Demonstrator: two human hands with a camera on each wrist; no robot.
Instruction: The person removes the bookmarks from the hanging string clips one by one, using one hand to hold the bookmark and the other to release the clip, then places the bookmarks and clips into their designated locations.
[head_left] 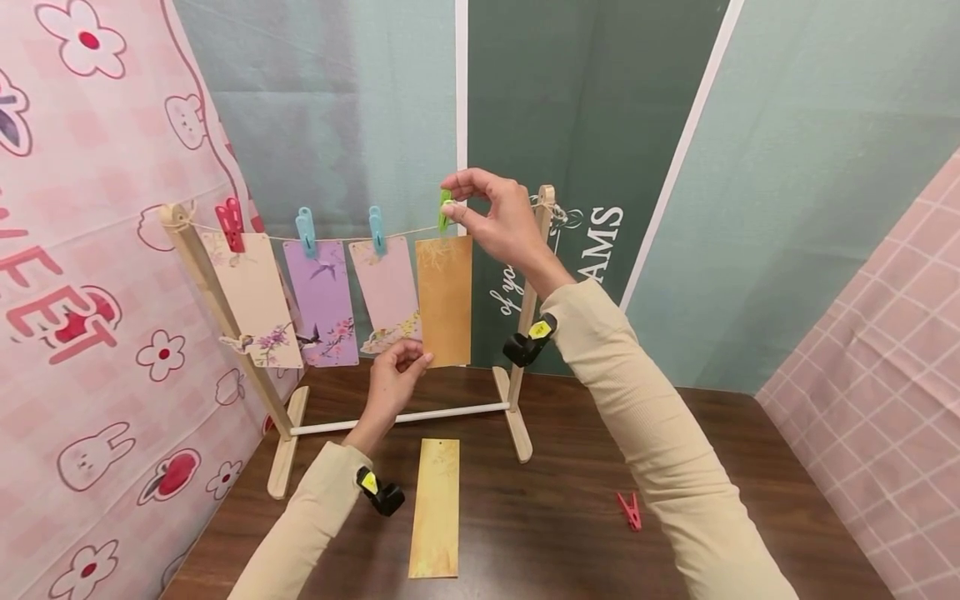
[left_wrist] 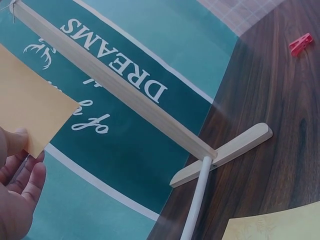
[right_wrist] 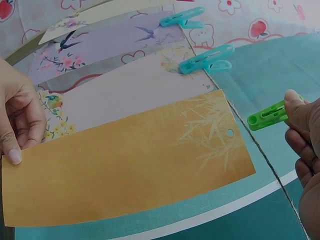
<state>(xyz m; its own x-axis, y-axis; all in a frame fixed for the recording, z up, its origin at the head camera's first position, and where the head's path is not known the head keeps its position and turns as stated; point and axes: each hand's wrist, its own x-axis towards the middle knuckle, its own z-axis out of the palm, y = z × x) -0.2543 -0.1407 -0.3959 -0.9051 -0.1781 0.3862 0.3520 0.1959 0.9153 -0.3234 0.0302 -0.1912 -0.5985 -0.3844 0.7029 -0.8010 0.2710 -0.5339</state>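
My left hand pinches the lower left corner of an orange-gold bookmark card with pale bamboo leaves and a punched hole at its top. The card hangs upright, its top edge right at the string. Between thumb and fingers, my right hand holds a green clothespin just above the card; in the right wrist view its nose is at the string, apart from the card. To the left, a red clothespin and blue clothespins hold a cream card, a purple card and a pink card.
The wooden stand has a left post, a right post and a white crossbar. A yellow card lies on the dark wood table, with a pink-red clothespin to the right. Printed cloths hang around the table.
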